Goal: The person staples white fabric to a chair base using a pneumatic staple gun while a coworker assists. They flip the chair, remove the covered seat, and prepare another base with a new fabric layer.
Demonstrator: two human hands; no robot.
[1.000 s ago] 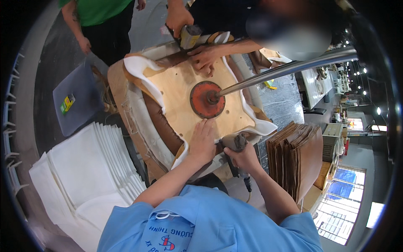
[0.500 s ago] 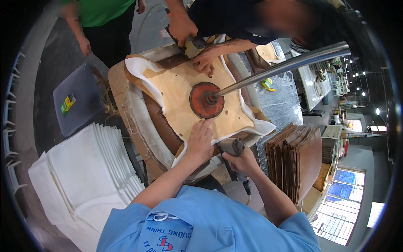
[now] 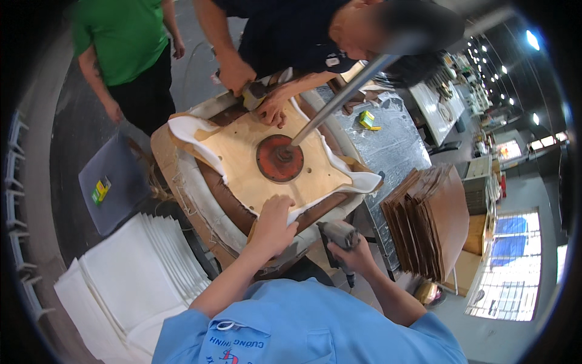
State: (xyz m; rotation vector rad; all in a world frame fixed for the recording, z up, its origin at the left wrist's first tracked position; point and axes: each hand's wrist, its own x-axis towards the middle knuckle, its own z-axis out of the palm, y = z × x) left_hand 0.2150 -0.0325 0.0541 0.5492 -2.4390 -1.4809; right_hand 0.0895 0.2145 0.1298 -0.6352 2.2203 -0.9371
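Gripped a pneumatic staple gun (image 3: 342, 235) in the right hand (image 3: 359, 255), with fingers wrapped around its handle. Rested the left hand (image 3: 274, 227), with fingers bent close together, on the near edge of the plywood seat panel (image 3: 239, 155); could not tell a pinch from a plain press. Had the panel directly ahead of the left hand, beneath a red clamping disc (image 3: 267, 159), with white padding (image 3: 367, 182) and a brown leather-like cover (image 3: 315, 210) along its edges. Seemed to risk a staple in the left fingers, owing to the gun's place just to their right. Might also have caused puckers or slipped padding through uneven pulling, or suffered a jolt from the co-worker's power tool (image 3: 254, 95) beyond the left hand.
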